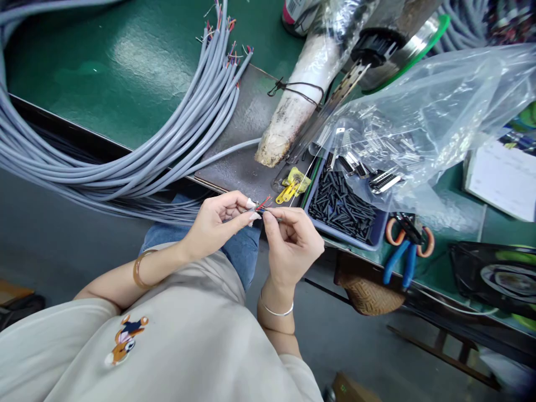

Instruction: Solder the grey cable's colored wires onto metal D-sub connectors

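Close together in front of my body, both hands are closed around a small bundle of thin coloured wires point(263, 203), with red ones sticking up. My left hand point(220, 220) grips the bundle between thumb and fingers; white wrapping covers some of its fingertips. From the other side, the thumb and forefinger of my right hand point(293, 239) pinch a thin dark piece at the wires; its kind is too small to tell. Just beyond my right hand is a blue bin point(379, 226) of short black sleeves point(341, 209). Metal connectors point(383, 180) lie in a clear plastic bag point(439, 111) over it.
A thick bundle of grey cables point(167, 151) sweeps across the left. Behind my hands, a soldering iron point(341, 95) and a wrapped white tube point(288, 117) slant over a dark board point(234, 162). Yellow terminals point(288, 190) lie nearby. Pliers point(404, 251) rest at the right edge.
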